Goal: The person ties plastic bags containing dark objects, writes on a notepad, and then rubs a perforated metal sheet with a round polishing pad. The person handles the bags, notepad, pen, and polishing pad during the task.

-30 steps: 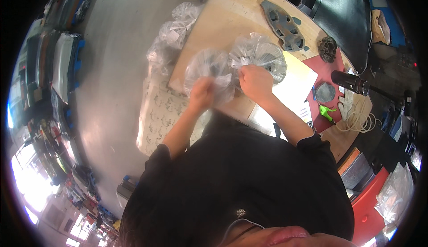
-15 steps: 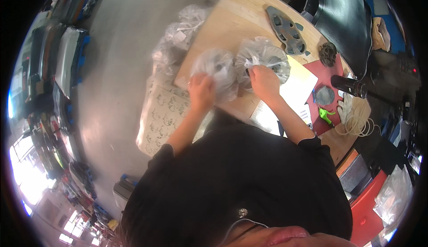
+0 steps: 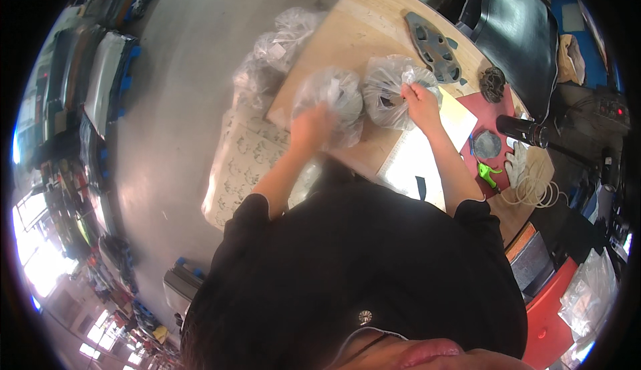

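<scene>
Two clear plastic bags with round grey things inside rest side by side on the wooden table. My right hand (image 3: 422,107) pinches the gathered top of the right plastic bag (image 3: 387,109), thumb and fingers pressed together. A dark round patch shows through that bag. At the near left side of the left plastic bag (image 3: 344,96) is my left hand (image 3: 310,128). Motion smears its fingers, so whether they grip the plastic is unclear. Beneath my right forearm lie white paper sheets (image 3: 407,163), with a small black strip on them.
A grey plate with cutouts (image 3: 434,46) lies on the table (image 3: 354,19) at the back. To the right are a dark bottle (image 3: 521,129), a green-handled tool (image 3: 489,171) and coiled cord (image 3: 534,183). More wrapped items (image 3: 284,43) sit beyond the left edge.
My right hand has moved right, drawing the bag's top with it. The left hand has shifted slightly right and up. The right bag now sits slightly farther right in view.
</scene>
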Demonstrator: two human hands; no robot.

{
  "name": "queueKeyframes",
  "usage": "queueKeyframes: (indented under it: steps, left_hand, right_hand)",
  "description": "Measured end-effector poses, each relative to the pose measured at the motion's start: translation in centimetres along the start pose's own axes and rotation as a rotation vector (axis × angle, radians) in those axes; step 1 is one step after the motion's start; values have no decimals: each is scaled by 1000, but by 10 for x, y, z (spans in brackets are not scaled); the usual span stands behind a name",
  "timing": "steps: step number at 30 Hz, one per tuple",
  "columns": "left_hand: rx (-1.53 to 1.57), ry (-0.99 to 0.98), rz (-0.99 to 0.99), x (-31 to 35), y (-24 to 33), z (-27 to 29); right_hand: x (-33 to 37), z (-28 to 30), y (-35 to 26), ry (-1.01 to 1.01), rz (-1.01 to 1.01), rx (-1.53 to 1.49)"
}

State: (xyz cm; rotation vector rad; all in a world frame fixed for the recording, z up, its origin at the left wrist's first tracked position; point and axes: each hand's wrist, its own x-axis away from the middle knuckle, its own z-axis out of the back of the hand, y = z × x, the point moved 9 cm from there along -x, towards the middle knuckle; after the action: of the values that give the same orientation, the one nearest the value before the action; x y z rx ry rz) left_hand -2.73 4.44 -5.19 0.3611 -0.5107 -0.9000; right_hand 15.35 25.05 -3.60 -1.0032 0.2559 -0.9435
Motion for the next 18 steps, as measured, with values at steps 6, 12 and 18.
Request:
queueKeyframes:
  steps: [6, 12, 18]
  left_hand:
    - [113, 180, -60, -5, -7, 3]
    - [253, 173, -94, 12, -8, 6]
    - [317, 258, -39, 38, -18, 13]
  right_hand:
    - [-5, -6, 38, -37, -352, -759]
    - [8, -1, 45, 97, -419, -808]
    - [9, 0, 54, 95, -418, -843]
